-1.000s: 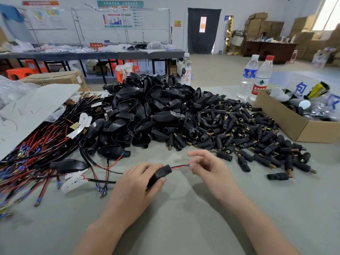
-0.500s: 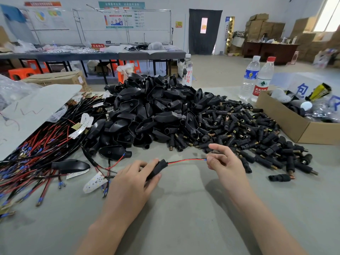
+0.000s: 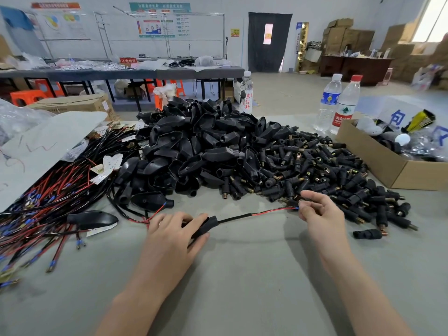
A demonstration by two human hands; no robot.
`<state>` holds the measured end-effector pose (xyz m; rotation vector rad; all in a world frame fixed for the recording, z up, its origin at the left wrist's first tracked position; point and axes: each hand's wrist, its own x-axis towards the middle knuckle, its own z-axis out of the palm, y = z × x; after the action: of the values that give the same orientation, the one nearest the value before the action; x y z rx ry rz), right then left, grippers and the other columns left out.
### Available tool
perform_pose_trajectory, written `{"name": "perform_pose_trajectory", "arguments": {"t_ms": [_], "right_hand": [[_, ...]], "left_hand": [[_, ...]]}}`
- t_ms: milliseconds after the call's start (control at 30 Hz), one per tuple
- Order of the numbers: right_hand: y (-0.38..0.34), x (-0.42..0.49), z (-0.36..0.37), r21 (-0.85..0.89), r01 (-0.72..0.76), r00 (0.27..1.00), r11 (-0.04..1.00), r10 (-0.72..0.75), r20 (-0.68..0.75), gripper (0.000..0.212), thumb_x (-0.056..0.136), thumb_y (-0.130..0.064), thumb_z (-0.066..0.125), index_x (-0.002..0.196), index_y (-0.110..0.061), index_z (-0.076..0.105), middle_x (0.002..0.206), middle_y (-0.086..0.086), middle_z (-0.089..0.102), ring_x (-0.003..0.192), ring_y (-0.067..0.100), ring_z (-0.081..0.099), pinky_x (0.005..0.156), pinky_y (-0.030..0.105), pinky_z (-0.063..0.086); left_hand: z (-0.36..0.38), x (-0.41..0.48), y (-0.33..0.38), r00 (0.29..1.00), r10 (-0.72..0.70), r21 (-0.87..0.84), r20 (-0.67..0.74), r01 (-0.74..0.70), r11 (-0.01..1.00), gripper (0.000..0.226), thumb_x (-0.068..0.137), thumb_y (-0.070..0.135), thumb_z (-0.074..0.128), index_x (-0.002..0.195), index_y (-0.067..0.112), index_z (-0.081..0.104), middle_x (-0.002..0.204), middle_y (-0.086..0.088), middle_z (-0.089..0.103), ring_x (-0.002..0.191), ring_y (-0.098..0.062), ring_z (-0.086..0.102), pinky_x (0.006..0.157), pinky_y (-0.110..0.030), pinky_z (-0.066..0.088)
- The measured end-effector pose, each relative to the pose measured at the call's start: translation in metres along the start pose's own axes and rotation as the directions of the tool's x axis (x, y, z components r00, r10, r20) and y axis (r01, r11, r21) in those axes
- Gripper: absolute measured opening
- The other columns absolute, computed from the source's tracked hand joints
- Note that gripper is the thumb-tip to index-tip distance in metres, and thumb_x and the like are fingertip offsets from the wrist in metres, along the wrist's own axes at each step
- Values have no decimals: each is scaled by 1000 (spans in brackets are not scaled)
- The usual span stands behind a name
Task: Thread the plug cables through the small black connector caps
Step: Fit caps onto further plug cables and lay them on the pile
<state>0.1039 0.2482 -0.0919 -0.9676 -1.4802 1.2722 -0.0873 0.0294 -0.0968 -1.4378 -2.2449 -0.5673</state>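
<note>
Grey matte surface: working patch nearest the body, under both forearms.
Left hand: palm down, fingers and thumb curled round the small black tubular connector cap, steadying it low at the surface with its open end facing right.
Thin black-sheathed cable with a red core: emerging from the cap's right end, stretched nearly taut toward the other hand; probably mid-pull.
Right hand: thumb and forefinger pinching the cable's blue-tipped end, other fingers loosely fanned; gripped at the tip, likely to draw the length through.
Tangle of red and black cables: left, within reach as supply.
Heap of small black brass-tipped caps: just beyond the right hand.
Mound of larger black plastic shells: behind, centre.
Brown cardboard box: far right, near two clear water bottles.
</note>
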Motion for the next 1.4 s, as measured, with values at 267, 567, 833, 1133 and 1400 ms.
{"name": "perform_pose_trajectory", "arguments": {"t_ms": [267, 567, 833, 1133, 1400], "right_hand": [[-8, -44, 32, -416, 521, 840, 746, -361, 405, 24, 101, -27, 50, 122, -34, 59, 115, -20, 55, 113, -4, 48, 97, 8, 31], [2, -46, 51, -433, 528, 744, 731, -152, 651, 26, 94, -27, 66, 120, -29, 69, 100, -18, 56, 103, 7, 47, 87, 0, 26], [2, -43, 44, -430, 508, 756, 747, -148, 637, 24, 93, -27, 67, 115, -36, 68, 99, -26, 55, 103, -2, 44, 87, 1, 27], [3, -40, 41, -423, 525, 762, 738, -186, 621, 23, 93, -26, 68, 114, -36, 68, 98, -25, 53, 97, -7, 46, 86, 3, 31], [2, -40, 39, -412, 553, 746, 724, -211, 631, 23, 95, -28, 65, 117, -35, 67, 104, -19, 58, 100, 0, 52, 88, 12, 37]], "left_hand": [[11, 1, 12, 985, 169, -37, -8, -170, 985, 37, 89, 48, 51, 110, 28, 74, 88, 7, 65, 78, -19, 61, 85, -35, 39], [-4, 4, 9, 993, -99, -79, -56, 95, 992, 48, 101, 45, 34, 119, 18, 68, 103, 1, 67, 93, -25, 62, 87, -40, 43], [-12, -5, -20, 856, -503, 95, 116, 495, 864, 14, 95, 30, 61, 96, 18, 67, 93, -7, 61, 92, -32, 54, 84, -45, 44], [-24, 5, -10, 898, -435, -520, 58, 400, 755, 12, 102, 35, 50, 91, 33, 55, 73, 24, 62, 65, 0, 60, 58, -15, 40], [-20, 7, -5, 915, -384, -718, 124, 350, 602, 10, 97, 33, 58, 97, 41, 64, 82, 9, 67, 64, -12, 58, 64, -21, 48]]}}
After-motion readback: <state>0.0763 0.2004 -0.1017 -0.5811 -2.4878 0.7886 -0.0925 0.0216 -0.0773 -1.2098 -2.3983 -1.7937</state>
